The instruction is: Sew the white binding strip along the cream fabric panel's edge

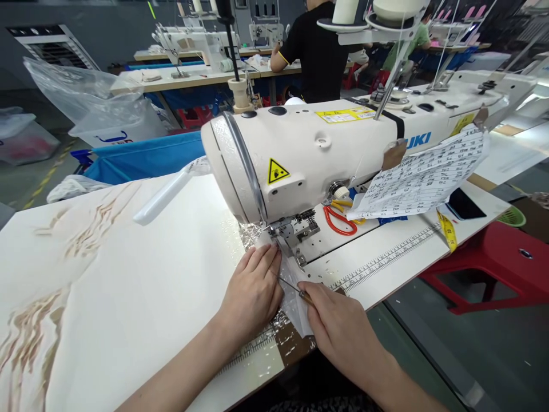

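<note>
My left hand (256,281) lies with fingers stretched out and close together on thin white fabric (295,297), just in front of the needle area of a white sewing machine (291,166). My right hand (338,323) is closed round the wooden handle of an awl (292,285). The awl's thin metal shaft points left across the fabric, its tip close to my left fingers. Clear shiny film (283,337) covers the table surface under the work. The needle itself is too small to make out.
Red-handled scissors (341,222) lie behind the needle area. A handwritten sheet (422,171) hangs from the machine, near a yellow measuring tape (446,232) and a phone (465,204). Cream fabric pieces (30,332) lie at left. A red stool (501,263) stands at right; a person (319,51) sits beyond.
</note>
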Motion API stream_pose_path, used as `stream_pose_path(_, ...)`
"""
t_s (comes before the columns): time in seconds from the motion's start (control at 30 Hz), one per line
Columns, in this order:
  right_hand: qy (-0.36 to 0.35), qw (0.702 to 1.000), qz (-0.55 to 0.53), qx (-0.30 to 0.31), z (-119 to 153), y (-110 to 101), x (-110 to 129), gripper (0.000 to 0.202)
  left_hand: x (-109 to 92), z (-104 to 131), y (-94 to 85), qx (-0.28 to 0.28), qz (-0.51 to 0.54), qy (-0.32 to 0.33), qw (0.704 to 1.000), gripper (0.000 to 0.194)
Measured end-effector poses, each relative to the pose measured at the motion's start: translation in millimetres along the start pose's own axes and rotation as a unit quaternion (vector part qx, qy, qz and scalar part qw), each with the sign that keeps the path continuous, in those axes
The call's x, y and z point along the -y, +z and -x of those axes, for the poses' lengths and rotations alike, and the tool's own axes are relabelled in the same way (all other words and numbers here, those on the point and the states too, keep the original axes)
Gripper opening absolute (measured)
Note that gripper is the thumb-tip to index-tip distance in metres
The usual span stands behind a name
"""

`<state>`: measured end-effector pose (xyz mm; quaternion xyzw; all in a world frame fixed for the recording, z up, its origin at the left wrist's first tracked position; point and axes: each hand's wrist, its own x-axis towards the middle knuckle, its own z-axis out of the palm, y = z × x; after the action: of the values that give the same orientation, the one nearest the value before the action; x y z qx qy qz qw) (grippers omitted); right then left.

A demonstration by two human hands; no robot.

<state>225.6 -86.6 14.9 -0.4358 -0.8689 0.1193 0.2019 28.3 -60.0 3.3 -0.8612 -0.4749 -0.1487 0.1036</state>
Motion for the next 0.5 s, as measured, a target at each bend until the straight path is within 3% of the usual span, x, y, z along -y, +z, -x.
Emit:
stream_pose_path(0.27, 0.045, 0.998, 0.0, 0.035, -17, 4, 1, 0.034, 6, -3, 0.9, -0.02, -0.018, -0.044, 0.999, 0.037)
stream_pose_path(0.5, 0.074, 0.995, -0.061, 0.012, -18, 10, 4, 0.035, 25, -3, 2.7, -0.016, -0.051, -0.035, 0.998, 0.038)
